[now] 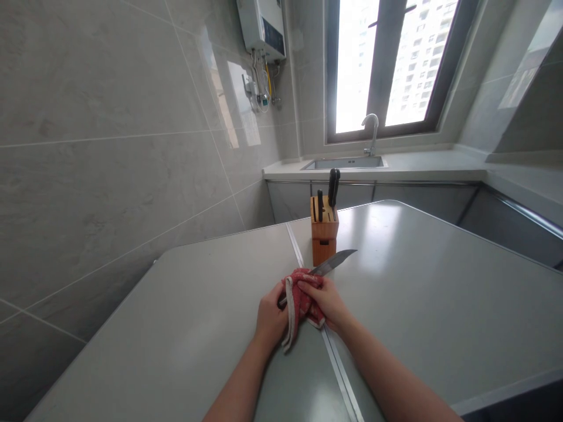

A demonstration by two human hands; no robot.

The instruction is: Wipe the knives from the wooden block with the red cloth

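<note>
My left hand (271, 316) is closed around the dark handle of a kitchen knife (334, 262). The blade points away to the right, its tip bare. A red cloth (301, 302) with a pale edge is folded over the lower blade, and my right hand (328, 299) pinches it there. Part of the knife is hidden beneath the cloth. Just beyond the blade stands a wooden knife block (324, 231), with several black-handled pieces in its slots.
The pale table (211, 310) has a seam strip (341, 363) running down its middle. A tiled wall (109, 176) rises at the left. Behind are a counter with a sink (345, 163), a faucet (373, 132), a window and a wall-mounted water heater (263, 29).
</note>
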